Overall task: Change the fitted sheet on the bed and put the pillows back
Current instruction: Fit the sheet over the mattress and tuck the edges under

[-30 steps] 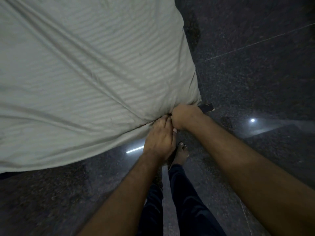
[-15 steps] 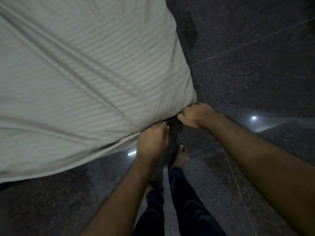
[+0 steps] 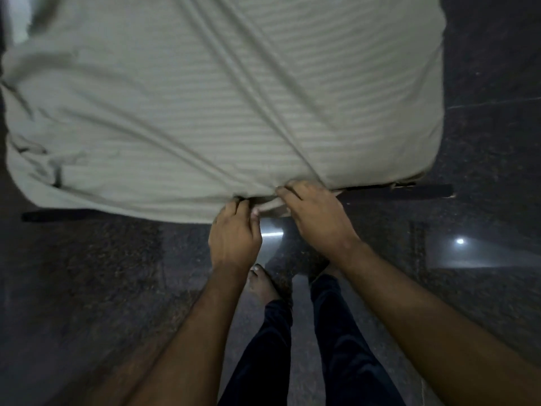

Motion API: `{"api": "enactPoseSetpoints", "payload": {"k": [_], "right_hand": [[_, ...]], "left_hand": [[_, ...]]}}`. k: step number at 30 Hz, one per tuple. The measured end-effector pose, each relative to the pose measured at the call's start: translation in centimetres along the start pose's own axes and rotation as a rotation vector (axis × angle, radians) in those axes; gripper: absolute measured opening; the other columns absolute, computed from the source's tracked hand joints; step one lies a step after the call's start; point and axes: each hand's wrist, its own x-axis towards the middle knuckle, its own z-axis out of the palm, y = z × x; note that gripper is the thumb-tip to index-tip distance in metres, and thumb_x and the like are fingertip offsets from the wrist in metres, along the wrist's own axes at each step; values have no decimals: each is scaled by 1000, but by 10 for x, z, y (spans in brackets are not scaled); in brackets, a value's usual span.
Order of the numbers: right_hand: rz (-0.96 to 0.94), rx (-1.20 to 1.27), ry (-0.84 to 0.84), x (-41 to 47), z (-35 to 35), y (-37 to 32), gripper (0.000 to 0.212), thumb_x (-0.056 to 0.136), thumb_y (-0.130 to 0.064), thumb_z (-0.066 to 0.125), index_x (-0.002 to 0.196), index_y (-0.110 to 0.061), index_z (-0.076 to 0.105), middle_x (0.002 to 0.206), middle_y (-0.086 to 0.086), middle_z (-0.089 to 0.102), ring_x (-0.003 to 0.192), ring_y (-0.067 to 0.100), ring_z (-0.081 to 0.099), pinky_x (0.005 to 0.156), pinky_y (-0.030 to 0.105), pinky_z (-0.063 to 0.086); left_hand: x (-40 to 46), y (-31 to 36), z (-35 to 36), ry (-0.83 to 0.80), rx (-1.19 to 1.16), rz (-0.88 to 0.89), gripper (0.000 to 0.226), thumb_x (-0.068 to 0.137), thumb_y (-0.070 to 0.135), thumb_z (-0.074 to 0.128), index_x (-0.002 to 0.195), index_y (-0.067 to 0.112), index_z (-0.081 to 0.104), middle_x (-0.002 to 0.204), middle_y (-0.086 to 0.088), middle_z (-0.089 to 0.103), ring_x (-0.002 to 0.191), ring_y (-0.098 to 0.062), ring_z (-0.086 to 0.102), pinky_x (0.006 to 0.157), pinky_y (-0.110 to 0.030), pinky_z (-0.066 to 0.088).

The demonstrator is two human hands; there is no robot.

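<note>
Covering the bed, the pale striped sheet [image 3: 222,106] lies creased across the mattress, its near edge bunched where both hands meet. The left hand [image 3: 234,232] pinches that edge with curled fingers, and the right hand [image 3: 314,218] beside it curls over the same fold. Dark speckled floor [image 3: 87,288] lies open around the person's legs [image 3: 336,332], and a black bed frame [image 3: 409,191] juts out past the sheet's right corner.

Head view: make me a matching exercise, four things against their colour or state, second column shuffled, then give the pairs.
Things:
1. fitted sheet
2. left hand
3. floor
4. bed frame

States:
A. dark, speckled and glossy, reflecting lights
B. pale with faint stripes, creased diagonally
C. black bar showing under the sheet's edge
D. fingers curled on the sheet's near edge

Pairs: 1-B, 2-D, 3-A, 4-C
</note>
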Motion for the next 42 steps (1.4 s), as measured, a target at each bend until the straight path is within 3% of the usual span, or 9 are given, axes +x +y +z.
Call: {"api": "enactPoseSetpoints", "payload": {"k": [8, 12, 17, 21, 24, 27, 34, 37, 42], "right_hand": [[-96, -126, 101, 12, 38, -16, 43, 93, -11, 60, 135, -7, 59, 131, 14, 59, 112, 35, 56, 92, 45, 46], [-107, -214, 106, -4, 35, -13, 47, 96, -16, 55, 141, -6, 55, 129, 14, 61, 110, 34, 58, 96, 43, 44], [124, -152, -62, 7, 40, -36, 55, 101, -42, 47, 143, -7, 52, 137, 16, 58, 121, 34, 54, 105, 43, 41], [418, -60, -282, 61, 28, -53, 59, 100, -62, 38, 108, -14, 69, 112, 15, 70, 108, 36, 65, 85, 41, 49], [488, -11, -474, 85, 26, -51, 72, 97, -69, 34, 116, -10, 69, 124, 21, 67, 117, 37, 62, 96, 42, 48], [367, -46, -629, 77, 9, -50, 60, 98, -63, 45, 129, -14, 59, 133, 17, 62, 122, 34, 59, 97, 42, 47], [329, -79, 30, -3, -3, -57, 34, 100, -28, 51, 120, -4, 66, 131, 14, 62, 108, 37, 62, 93, 43, 49], [382, -110, -20, -4, 9, -39, 40, 101, -35, 45, 115, -2, 65, 141, 14, 51, 106, 41, 60, 94, 44, 50], [359, -132, -72, -5, 11, -41, 39, 94, -25, 65, 128, -5, 62, 135, 21, 48, 101, 44, 61, 88, 47, 53]], "left_hand": [[8, -56, 8, -60, 37, 151, 44, 105, 39, 34, 127, 13, 62, 128, -8, 61, 119, -29, 55, 107, -45, 39], [45, -58, 4, -145, 27, 38, 57, 104, 38, 21, 106, 10, 70, 101, -14, 71, 96, -36, 66, 88, -44, 47], [79, -67, 5, -324, 65, -41, 62, 109, 44, 21, 110, 8, 71, 108, -19, 72, 104, -39, 67, 85, -43, 51], [43, -85, -2, -8, -131, 257, 48, 105, 42, 42, 98, 11, 78, 92, -16, 75, 88, -37, 69, 73, -43, 52], [11, -72, 0, -25, -244, 363, 50, 103, 36, 39, 130, 5, 66, 125, -14, 69, 117, -28, 62, 102, -37, 45], [20, -57, 1, -116, -131, 221, 54, 103, 40, 31, 139, 4, 51, 122, -20, 67, 111, -36, 62, 94, -41, 45], [63, -55, 8, -227, 29, 202, 43, 107, 44, 31, 136, 12, 36, 107, -19, 72, 99, -40, 67, 78, -43, 44], [60, -61, -2, -279, 15, 231, 42, 107, 41, 38, 139, 13, 39, 107, -17, 72, 97, -41, 67, 75, -43, 46], [14, -89, -30, 71, -11, 216, 19, 98, 26, 56, 87, 15, 68, 86, -6, 72, 85, -30, 66, 78, -39, 45]]}}
